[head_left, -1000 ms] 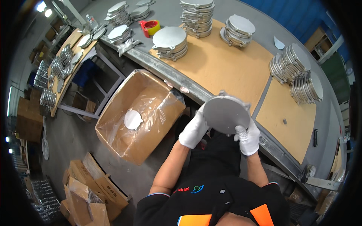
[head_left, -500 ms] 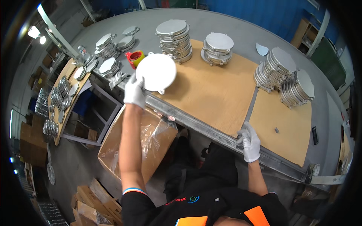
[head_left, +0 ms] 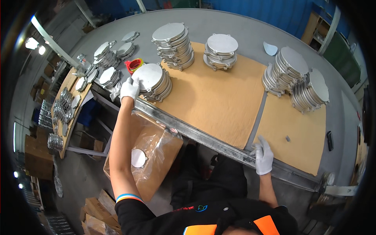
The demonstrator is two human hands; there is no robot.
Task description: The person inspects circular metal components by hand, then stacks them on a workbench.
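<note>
Grey workbench (head_left: 243,29) in a workshop, its metal front rail (head_left: 188,129) running slantwise before the wearer. Nearest: black shirt (head_left: 164,217) with orange panels; across the chest, small red lettering beside a green-and-blue emblem, letters too small to make out surely. Lower legs partly hidden below the bench.

Right hand (head_left: 263,156), white-gloved, at the rail by the cardboard's near edge; fingers extended and a little apart, thumb side hard to make out. Left of the legs, an open carton (head_left: 162,168) with clear plastic liner; inside, a pale round plate (head_left: 138,158), part of the carton hidden behind the left forearm. Flattened cartons (head_left: 100,213) on the floor, cut off below; any print blurred.

Left hand (head_left: 130,89), white-gloved, touches the near-left rim of a metal disc (head_left: 148,76); cannot tell whether the fingers are clamped on it or merely laid there. Disc tops a short stack at the left edge of a brown cardboard sheet (head_left: 219,105).

Just beyond: red tape dispenser (head_left: 131,65), partly behind the disc. Farther back, a tall disc stack (head_left: 174,47) and a shorter stack (head_left: 221,51). Right side: two leaning disc stacks (head_left: 288,68), a small grey block (head_left: 288,138), a black object (head_left: 329,141), kind unclear. Far off, a blue wall (head_left: 254,17); corners lost to fisheye dark.
</note>
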